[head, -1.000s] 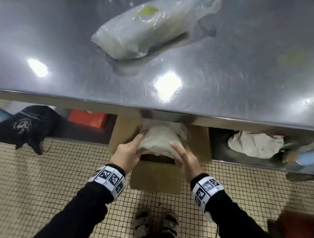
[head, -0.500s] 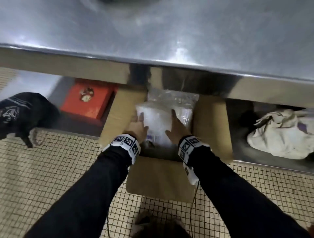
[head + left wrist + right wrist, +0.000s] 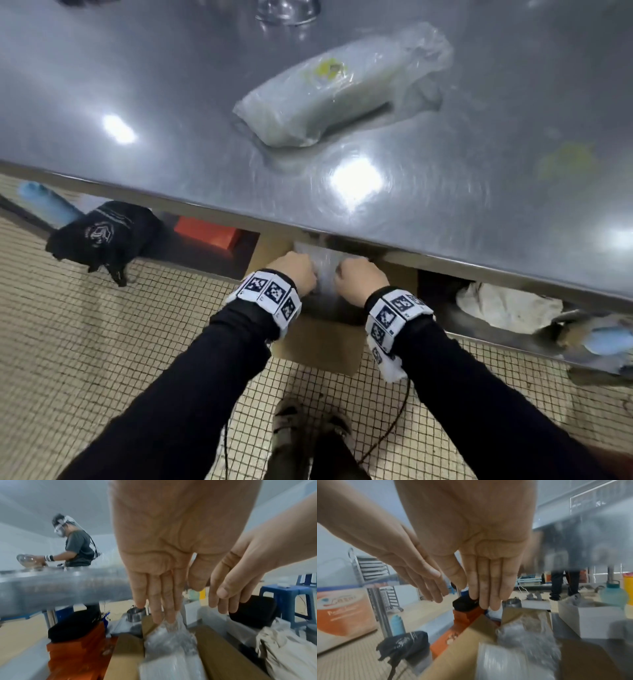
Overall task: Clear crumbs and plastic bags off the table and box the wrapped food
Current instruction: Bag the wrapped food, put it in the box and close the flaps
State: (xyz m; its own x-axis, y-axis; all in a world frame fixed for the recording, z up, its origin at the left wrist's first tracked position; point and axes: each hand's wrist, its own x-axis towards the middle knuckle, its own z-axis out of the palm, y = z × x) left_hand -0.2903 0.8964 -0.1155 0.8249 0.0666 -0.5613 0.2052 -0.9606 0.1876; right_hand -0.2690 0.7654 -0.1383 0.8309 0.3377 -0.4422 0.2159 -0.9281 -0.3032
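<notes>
both hands flat, fingers straight, over wrapped food

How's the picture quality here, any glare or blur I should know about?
Head view: ceiling lights glare in bright patches on the steel table, and the wide lens bends its edge; the wrapped food on it is fairly sharp. Left wrist view: the left hand is crisp, the box below smeared. Right wrist view: the right hand is clear, the bags in the box blurred.
</notes>
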